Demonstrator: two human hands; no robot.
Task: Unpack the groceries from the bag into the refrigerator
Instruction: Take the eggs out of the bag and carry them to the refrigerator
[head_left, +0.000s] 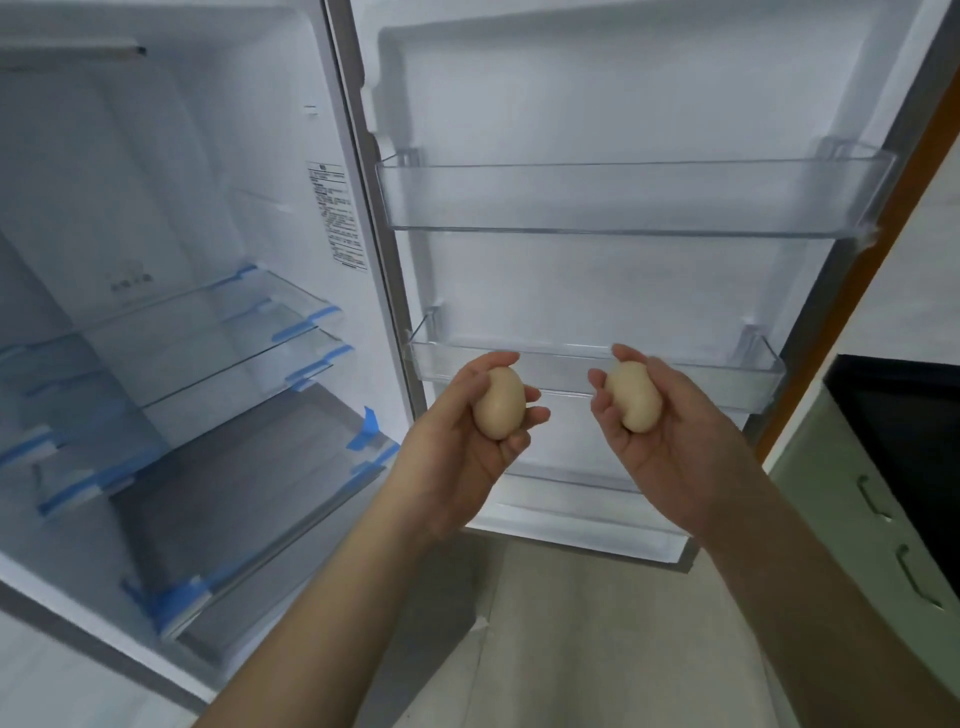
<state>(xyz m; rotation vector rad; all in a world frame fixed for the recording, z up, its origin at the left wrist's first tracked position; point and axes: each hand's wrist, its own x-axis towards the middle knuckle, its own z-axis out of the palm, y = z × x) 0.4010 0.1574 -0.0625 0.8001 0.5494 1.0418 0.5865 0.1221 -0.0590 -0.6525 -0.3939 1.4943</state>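
Fridge (171, 218) is wide open, filling everything from 9 to 12 o'clock, with glass shelves taped in blue. Its door (597, 104) swings out toward 1 o'clock, with the upper bin (623, 197) above the lower bin (727, 387). Just in front of that lower bin, left hand (462, 441) cups one egg (498, 402) at 6 o'clock, and right hand (670, 441) cradles another egg (634, 397) beside it, apart.

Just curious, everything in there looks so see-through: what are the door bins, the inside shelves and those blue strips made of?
Door bins: likely clear, glossy plastic, the white door shows through. Shelves: clear panes, probably glass. Blue strips: matte, look like tape stuck on the shelf edges.
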